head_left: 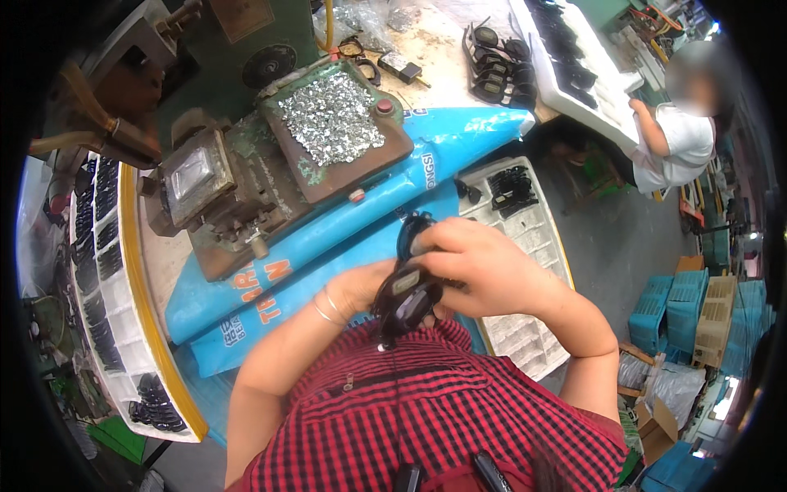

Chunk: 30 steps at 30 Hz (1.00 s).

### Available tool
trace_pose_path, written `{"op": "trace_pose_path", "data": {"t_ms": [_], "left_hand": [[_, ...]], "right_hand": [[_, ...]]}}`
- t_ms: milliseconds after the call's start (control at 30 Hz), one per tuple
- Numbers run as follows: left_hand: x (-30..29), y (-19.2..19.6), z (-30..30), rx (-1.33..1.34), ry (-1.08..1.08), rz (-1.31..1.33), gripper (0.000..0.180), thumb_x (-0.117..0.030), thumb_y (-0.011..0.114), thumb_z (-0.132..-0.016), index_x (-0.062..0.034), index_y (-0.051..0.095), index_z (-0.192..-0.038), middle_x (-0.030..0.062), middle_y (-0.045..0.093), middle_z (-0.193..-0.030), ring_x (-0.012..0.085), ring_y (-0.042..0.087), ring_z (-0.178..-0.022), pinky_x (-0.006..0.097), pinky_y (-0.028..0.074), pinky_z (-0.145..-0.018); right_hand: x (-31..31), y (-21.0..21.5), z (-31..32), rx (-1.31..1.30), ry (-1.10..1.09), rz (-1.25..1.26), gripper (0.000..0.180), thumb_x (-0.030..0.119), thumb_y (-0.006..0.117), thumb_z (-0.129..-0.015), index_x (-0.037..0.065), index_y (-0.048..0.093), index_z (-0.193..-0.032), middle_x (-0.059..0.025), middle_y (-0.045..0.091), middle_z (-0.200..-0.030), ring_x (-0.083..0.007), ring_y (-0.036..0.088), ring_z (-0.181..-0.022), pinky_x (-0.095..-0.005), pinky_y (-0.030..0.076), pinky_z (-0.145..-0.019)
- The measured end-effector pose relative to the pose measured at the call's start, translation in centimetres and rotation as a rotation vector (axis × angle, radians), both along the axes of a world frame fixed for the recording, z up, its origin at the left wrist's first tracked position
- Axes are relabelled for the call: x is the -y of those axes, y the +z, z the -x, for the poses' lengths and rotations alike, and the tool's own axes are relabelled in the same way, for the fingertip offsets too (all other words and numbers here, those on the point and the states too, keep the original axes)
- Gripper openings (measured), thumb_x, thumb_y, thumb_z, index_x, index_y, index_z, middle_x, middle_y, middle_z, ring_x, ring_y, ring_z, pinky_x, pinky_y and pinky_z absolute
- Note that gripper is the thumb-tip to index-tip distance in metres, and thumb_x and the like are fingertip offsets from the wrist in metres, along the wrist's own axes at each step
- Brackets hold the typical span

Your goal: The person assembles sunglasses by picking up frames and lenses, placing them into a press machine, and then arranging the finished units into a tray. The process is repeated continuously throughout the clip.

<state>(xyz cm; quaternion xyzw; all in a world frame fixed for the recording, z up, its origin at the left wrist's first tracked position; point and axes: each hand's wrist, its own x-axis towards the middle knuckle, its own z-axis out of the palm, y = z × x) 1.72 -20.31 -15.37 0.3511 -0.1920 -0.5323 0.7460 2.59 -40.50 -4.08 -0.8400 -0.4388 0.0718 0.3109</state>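
A pair of black sunglasses (407, 305) is held up close in front of my chest, one dark lens facing upward. My left hand (367, 283), with a thin bracelet at the wrist, grips it from the left; its fingertips are mostly hidden behind the frame. From the right, my right hand (469, 264) closes its bent fingers on the upper part of the sunglasses. Beyond the hands stands a green and brown metal machine (283, 197). Its tray bears a heap of small silvery metal pieces (332, 119).
Blue plastic sheeting (369, 205) covers the bench edge. White compartment trays with black eyewear flank me, left (135, 328) and right (525, 344). More sunglasses (498, 66) lie on the far table. At far right, a person (676, 135) touches another white tray (598, 90), near stacked crates (689, 307).
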Motion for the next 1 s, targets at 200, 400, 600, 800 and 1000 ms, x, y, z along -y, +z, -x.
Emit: {"op": "trace_pose_path", "data": {"t_ms": [200, 400, 600, 800, 1000], "left_hand": [[-1.0, -0.2, 0.2, -0.407, 0.203, 0.157, 0.044, -0.008, 0.064, -0.085, 0.0076, 0.052, -0.124, 0.0163, 0.067, -0.1, 0.0289, 0.067, -0.091, 0.043, 0.055, -0.085], [-1.4, 0.6, -1.4, -0.291, 0.483, 0.016, 0.048, -0.02, 0.068, -0.088, 0.0028, 0.052, -0.127, 0.0093, 0.065, -0.097, 0.0229, 0.065, -0.09, 0.038, 0.054, -0.084], [0.4, 0.7, -2.4, -0.411, 0.44, 0.063, 0.047, -0.034, 0.063, -0.095, 0.0024, 0.055, -0.125, 0.0134, 0.067, -0.108, 0.0245, 0.066, -0.097, 0.037, 0.053, -0.09], [1.3, -0.8, -3.5, -0.308, 0.12, -0.032, 0.052, -0.038, 0.062, -0.096, 0.0046, 0.054, -0.126, 0.0183, 0.065, -0.116, 0.0305, 0.065, -0.11, 0.041, 0.052, -0.097], [2.2, -2.1, -2.5, -0.44, -0.105, 0.103, 0.052, -0.033, 0.059, -0.097, 0.0094, 0.052, -0.127, 0.0266, 0.065, -0.115, 0.0348, 0.068, -0.1, 0.048, 0.057, -0.088]], "right_hand": [[1.6, -1.5, 0.6, -0.208, -0.516, -0.492, 0.035, 0.006, 0.062, -0.079, -0.003, 0.06, -0.113, -0.0175, 0.06, -0.114, -0.0309, 0.06, -0.102, -0.039, 0.048, -0.09], [3.4, -6.2, 2.7, -1.714, 0.12, -1.053, 0.059, 0.034, 0.038, -0.099, -0.014, 0.042, -0.133, -0.0378, 0.057, -0.118, -0.0454, 0.062, -0.109, -0.0499, 0.058, -0.081], [3.4, -3.9, 2.4, -1.847, 0.056, -0.757, 0.056, 0.025, 0.048, -0.1, -0.017, 0.039, -0.136, -0.0358, 0.057, -0.122, -0.046, 0.066, -0.103, -0.0455, 0.061, -0.076], [3.6, -2.8, -0.5, -1.054, -0.164, 0.162, 0.035, 0.032, 0.066, -0.091, -0.002, 0.072, -0.099, -0.015, 0.073, -0.087, -0.0204, 0.071, -0.082, -0.0348, 0.054, -0.066], [3.3, 1.6, -1.6, -0.509, -0.28, 0.49, 0.036, 0.039, 0.072, -0.075, 0.003, 0.071, -0.082, -0.0182, 0.065, -0.071, -0.0335, 0.066, -0.07, -0.041, 0.05, -0.065]]}}
